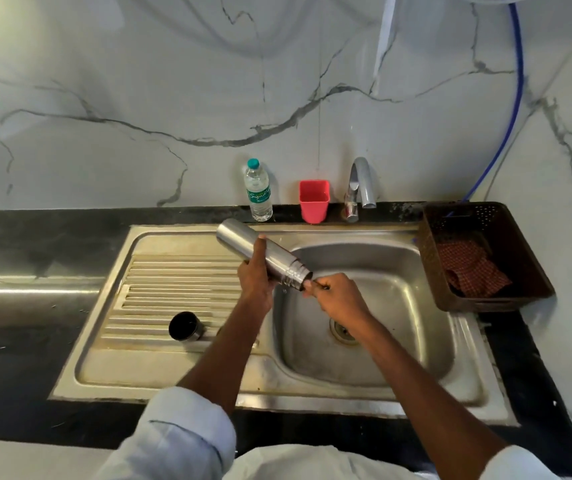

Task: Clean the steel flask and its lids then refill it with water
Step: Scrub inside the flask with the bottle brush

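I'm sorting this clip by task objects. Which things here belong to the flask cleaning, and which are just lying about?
In the job:
steel flask, gripped by the left hand
right hand, at the flask's mouth
black lid on the drainboard
sink
tap

Lying about:
plastic water bottle
red cup
brown basket holding a checked cloth

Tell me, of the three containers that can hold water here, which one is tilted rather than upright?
The steel flask, held by the left hand over the sink, mouth down. The plastic water bottle and red cup stand upright.
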